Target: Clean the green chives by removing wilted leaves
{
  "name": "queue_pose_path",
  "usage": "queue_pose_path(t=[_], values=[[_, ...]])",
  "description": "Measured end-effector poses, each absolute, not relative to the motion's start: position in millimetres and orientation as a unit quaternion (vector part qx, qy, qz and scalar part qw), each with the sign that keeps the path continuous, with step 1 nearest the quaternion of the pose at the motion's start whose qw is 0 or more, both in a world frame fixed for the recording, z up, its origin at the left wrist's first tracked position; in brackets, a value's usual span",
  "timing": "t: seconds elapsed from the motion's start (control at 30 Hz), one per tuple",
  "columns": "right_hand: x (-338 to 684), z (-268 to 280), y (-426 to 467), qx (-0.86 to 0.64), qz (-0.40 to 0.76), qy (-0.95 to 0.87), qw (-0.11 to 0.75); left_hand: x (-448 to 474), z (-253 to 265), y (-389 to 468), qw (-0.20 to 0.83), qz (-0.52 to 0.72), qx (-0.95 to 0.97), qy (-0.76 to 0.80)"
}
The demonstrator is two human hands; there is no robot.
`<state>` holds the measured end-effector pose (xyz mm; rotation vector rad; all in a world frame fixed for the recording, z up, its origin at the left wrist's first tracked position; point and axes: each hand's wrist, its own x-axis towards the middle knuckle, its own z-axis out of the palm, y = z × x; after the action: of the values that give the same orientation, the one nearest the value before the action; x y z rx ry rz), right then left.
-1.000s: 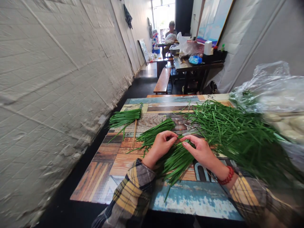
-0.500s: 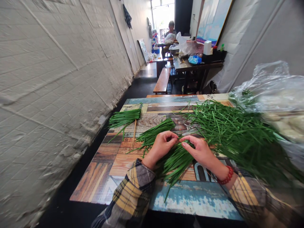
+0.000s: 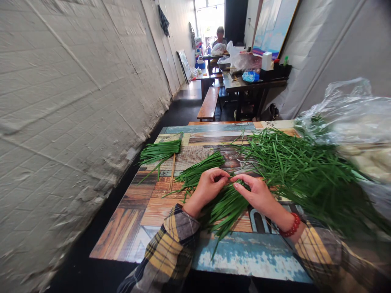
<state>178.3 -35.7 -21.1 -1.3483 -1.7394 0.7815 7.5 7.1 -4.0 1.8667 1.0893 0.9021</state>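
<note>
Both hands meet at the upper end of a bundle of long green chives (image 3: 227, 211) that hangs down toward the table's near edge. My left hand (image 3: 210, 181) is closed in a pinch at the tips of the chives. My right hand (image 3: 255, 191), a red bead bracelet (image 3: 291, 226) on its wrist, also pinches there, thumb and index finger close together. What exactly lies between the fingertips is mostly hidden. Behind the left hand lies a second chive bundle (image 3: 201, 167). Farther left, a third bundle (image 3: 160, 150) rests near thin wooden sticks (image 3: 172, 173).
A big loose heap of chives (image 3: 293, 162) covers the right side of the patterned table (image 3: 119, 232). Beside it stands a clear plastic bag (image 3: 351, 110) with pale contents. Beyond are a bench (image 3: 209, 103), another cluttered table (image 3: 241, 84) and a seated person (image 3: 220, 36).
</note>
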Motion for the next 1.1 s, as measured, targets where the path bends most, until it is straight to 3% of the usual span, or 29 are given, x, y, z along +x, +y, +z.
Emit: queue_pose_path(t=[0.47,0.87,1.1], values=[[178.8,-31.0,-35.2,-0.53,0.382,-0.629,0.422,8.4,-6.9,7.4,0.376,0.349,0.744,0.427],[182.9,-34.1,-34.9,-0.531,0.34,-0.671,0.39,6.1,-4.4,5.2,0.385,0.311,0.786,0.369],[182.2,-36.6,-35.6,-0.535,0.313,-0.677,0.396,-6.1,-6.3,18.1,0.352,0.409,0.679,0.498]])
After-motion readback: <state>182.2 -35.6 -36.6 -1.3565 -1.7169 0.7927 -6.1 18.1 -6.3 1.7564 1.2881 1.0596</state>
